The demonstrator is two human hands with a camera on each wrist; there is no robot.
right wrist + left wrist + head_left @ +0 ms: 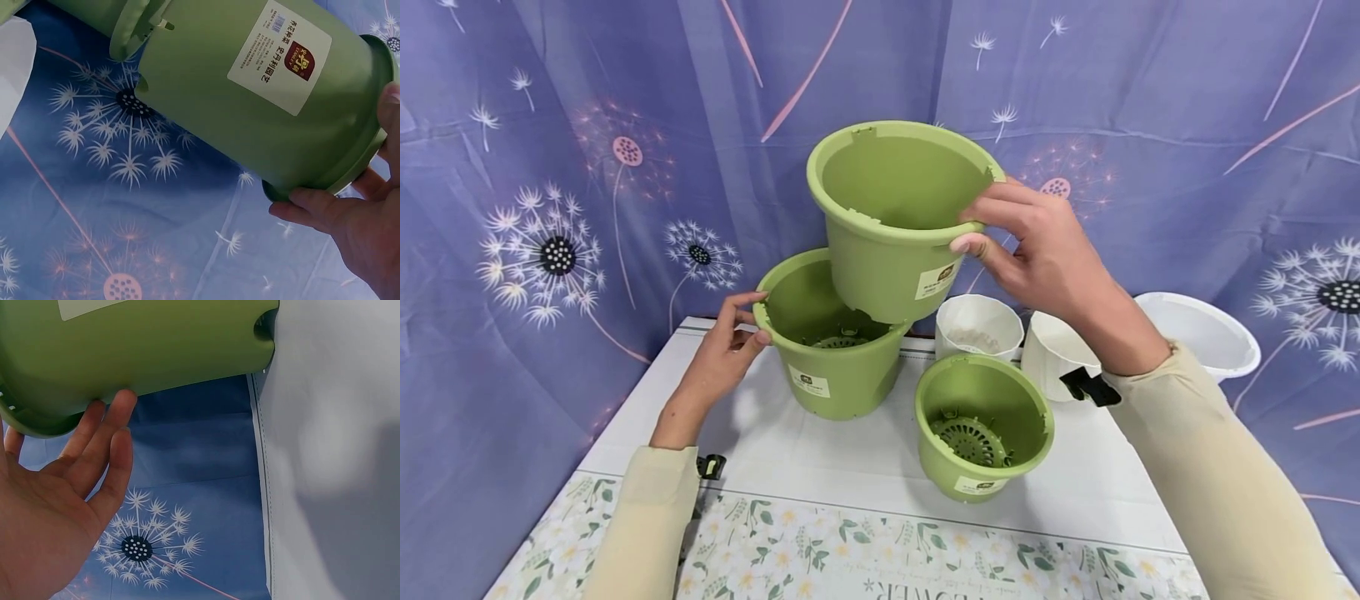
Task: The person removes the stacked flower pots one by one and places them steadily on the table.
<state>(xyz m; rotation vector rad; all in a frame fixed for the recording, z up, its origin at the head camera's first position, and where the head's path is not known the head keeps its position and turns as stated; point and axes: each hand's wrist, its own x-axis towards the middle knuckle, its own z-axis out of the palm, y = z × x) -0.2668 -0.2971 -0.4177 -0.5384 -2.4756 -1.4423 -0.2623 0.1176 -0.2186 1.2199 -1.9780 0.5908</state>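
Note:
My right hand [1037, 242] grips the rim of a raised green plastic flowerpot [883, 267], thumb outside and fingers over the edge. This pot tilts slightly, its base overlapping the opening of a larger green flowerpot [850, 383] on the table. At that larger pot's left rim is my left hand [718, 358], pinching the edge between thumb and forefinger. The left wrist view shows its other fingers [119, 419] against the pot's outer wall. In the right wrist view, a white label [281, 56] shows on the raised pot. A smaller green flowerpot [940, 467] stands in front.
Two white pots [951, 333] [1052, 375] stand at the back right, near a white basin [1243, 362] partly behind my right arm. A white cloth with a floral border [820, 542] covers the table. Behind it hangs a blue dandelion-print curtain [647, 100].

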